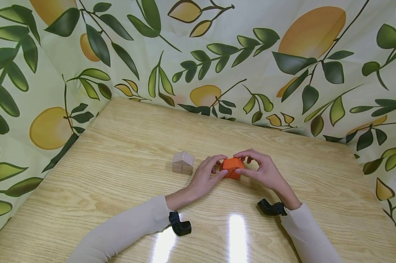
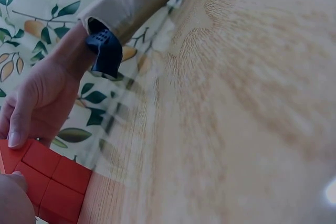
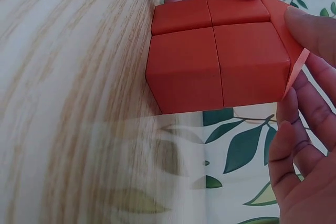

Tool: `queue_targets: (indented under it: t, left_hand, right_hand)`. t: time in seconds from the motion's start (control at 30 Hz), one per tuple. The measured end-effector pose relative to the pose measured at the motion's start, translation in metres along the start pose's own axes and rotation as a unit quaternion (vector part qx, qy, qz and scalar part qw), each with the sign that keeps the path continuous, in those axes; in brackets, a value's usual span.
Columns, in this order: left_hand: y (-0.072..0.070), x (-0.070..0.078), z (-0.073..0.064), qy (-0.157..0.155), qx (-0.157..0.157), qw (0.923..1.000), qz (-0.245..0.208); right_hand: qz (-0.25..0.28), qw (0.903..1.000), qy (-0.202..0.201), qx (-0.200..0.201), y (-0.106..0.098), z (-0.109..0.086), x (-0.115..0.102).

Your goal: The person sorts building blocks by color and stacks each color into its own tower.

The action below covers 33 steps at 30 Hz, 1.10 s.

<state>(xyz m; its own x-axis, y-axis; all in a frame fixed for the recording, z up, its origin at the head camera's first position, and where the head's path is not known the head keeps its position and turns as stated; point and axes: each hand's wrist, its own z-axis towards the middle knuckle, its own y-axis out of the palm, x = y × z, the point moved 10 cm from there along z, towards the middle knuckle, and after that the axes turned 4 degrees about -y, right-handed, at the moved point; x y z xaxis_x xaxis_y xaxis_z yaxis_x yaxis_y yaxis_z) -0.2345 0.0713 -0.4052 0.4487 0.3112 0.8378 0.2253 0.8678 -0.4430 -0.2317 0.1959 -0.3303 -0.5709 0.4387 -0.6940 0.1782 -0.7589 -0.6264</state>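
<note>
In the head view my two hands meet around a small stack of orange-red blocks on the table. My left hand grips its left side, thumb at the front and fingers behind. From the right, my right hand pinches the top between thumb and fingers. Up close in the right wrist view, square-faced blocks sit in two layers, and a sloped roof-like piece caps them, with the right thumb pressed on it. Left of the hands stands a little house of plain wooden blocks, with a pitched roof.
The wood-grain tabletop extends all round, with bright light reflections near its front. Fabric printed with leaves and oranges hangs behind it and at both sides. A black wrist mount sits on each sleeve's cuff.
</note>
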Motion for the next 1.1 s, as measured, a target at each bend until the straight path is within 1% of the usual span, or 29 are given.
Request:
queue_targets:
  t: [0.67, 0.97, 1.1]
  left_hand:
    - [-0.0012, 0.0014, 0.0006, 0.007, 0.007, 0.9999, 0.001]
    - [0.0000, -0.0010, 0.0010, -0.001, 0.002, 1.0000, 0.001]
    - [-0.0011, 0.0012, 0.0004, 0.000, 0.003, 1.0000, -0.001]
  right_hand:
    - [-0.012, 0.9999, -0.012, -0.001, 0.0007, 0.0013, -0.0033]
    - [-0.018, 0.9997, -0.017, 0.003, 0.0010, 0.0008, -0.0042]
    - [-0.019, 0.9996, -0.022, 0.003, 0.0004, 0.0012, -0.0055]
